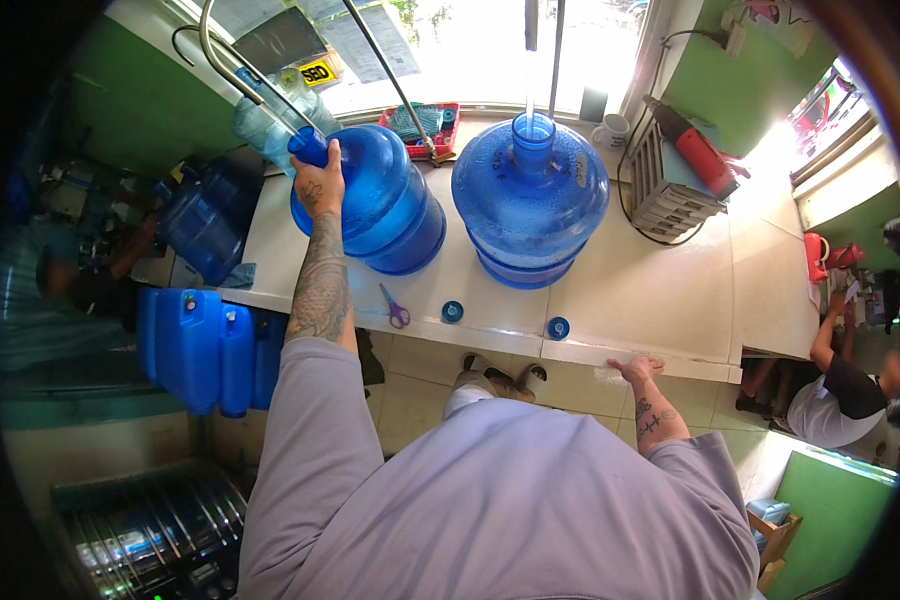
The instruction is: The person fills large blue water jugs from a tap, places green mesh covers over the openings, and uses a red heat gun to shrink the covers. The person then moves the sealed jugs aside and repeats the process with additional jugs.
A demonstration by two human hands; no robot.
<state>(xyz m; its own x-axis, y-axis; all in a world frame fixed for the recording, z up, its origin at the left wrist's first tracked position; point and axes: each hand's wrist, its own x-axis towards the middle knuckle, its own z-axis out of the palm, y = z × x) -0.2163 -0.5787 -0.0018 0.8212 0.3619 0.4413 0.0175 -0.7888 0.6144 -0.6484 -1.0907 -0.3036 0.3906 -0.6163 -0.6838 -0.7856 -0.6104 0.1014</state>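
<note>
My left hand [321,182] grips the neck of a blue plastic water jug [390,202], which leans to the left on the counter. A curved metal spout [270,114] reaches to the mouth of that jug. A second blue water jug [531,202] stands upright to its right, with a filling pipe [530,82] over its neck and what looks like water in its mouth. My right hand [636,368] rests on the counter's front edge and holds nothing. Between the hands, nearer the front edge, lie purple-handled scissors [397,313], a blue cap [452,311] and another blue cap [559,328].
A red heat gun [690,146] lies on a grey slatted box [664,187], its cord looping over the counter [645,285]. Behind stand a white mug [610,131] and a red basket [450,124]. Blue containers [195,345] sit left. People are at far left and right.
</note>
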